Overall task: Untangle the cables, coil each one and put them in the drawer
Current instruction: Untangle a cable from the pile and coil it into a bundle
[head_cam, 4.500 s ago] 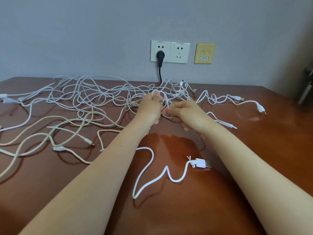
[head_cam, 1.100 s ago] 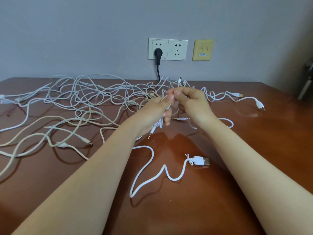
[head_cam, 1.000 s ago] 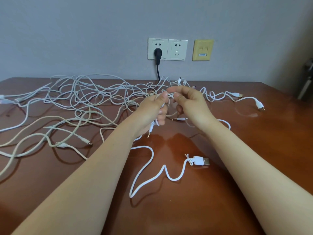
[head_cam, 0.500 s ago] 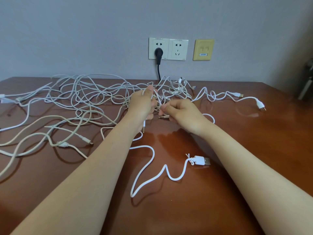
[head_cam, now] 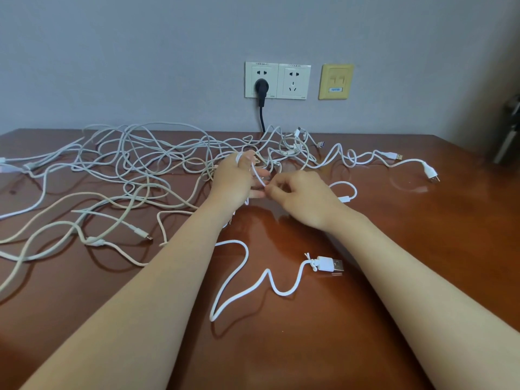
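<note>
A tangle of white and beige cables (head_cam: pixel 146 167) sprawls over the left and back of the brown table (head_cam: pixel 422 249). My left hand (head_cam: pixel 235 182) is raised at the table's middle with a thin white cable (head_cam: pixel 257 173) looped round its thumb and fingers. My right hand (head_cam: pixel 302 197) is beside it and pinches the same thin cable at its fingertips. The cable's inline piece (head_cam: pixel 346 199) trails just right of my right hand. A separate white USB cable (head_cam: pixel 327 263) lies in a wavy line near the table's front.
Wall sockets (head_cam: pixel 277 80) sit behind the table, with a black plug (head_cam: pixel 261 87) and cord dropping behind the edge. A yellow wall plate (head_cam: pixel 336 81) is to their right. More cable ends (head_cam: pixel 429 173) lie at the back right. A dark object (head_cam: pixel 509 130) stands at far right.
Both hands dropped from a raised position and moved slightly left. The thin cable now runs round my left hand's thumb, and my right hand pinches it closer to the left fingers.
</note>
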The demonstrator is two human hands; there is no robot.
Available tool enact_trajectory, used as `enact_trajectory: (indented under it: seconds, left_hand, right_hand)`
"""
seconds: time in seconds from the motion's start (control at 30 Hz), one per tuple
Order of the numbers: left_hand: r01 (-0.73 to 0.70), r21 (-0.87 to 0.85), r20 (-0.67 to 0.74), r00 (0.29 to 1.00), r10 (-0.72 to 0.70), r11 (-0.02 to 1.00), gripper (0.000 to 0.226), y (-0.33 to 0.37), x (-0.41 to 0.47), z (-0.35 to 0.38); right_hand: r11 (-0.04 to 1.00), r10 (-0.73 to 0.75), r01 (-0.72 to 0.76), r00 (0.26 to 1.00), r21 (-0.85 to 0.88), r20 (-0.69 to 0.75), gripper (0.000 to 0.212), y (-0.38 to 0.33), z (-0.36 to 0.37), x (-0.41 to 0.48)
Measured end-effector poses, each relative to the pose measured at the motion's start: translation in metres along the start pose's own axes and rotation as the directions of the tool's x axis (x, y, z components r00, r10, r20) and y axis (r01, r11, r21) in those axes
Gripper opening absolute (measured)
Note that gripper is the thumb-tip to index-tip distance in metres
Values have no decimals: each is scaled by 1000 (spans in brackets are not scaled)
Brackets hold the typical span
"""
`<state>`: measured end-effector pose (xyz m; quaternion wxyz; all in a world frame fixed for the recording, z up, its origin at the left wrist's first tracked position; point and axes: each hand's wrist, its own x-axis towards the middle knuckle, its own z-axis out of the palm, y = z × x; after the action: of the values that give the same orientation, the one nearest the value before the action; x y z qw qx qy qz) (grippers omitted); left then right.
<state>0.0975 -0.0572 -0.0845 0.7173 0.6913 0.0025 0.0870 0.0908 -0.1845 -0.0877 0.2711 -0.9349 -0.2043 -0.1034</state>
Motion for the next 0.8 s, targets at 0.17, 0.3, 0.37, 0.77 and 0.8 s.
enact_trajectory:
  seconds: [0.17, 0.3, 0.37, 0.77, 0.8]
  left_hand:
    - [50, -43, -101, 993, -54, 998, 28, -3, 7, -6]
    - [97, -296, -113, 984, -136, 950, 30, 3, 5, -4]
    - [87, -315, -100, 987, -124, 945, 30, 5, 2, -1]
    - [137, 55, -24, 990, -136, 989, 30, 6, 2, -1]
    - [164, 45, 32, 986, -165, 985, 33, 6, 0, 0]
  right_hand:
    - [996, -30, 32, 999, -80, 23, 29, -1, -1, -2]
    - [993, -58, 64, 996, -95, 68, 39, -6, -4, -5]
    - [987, -78, 91, 992, -129, 102, 37, -10, -5, -7]
    - [966, -253, 253, 968, -46, 3, 12, -13, -17, -7]
    - [959, -284, 284, 958, -8, -23, 12, -14, -16, -8]
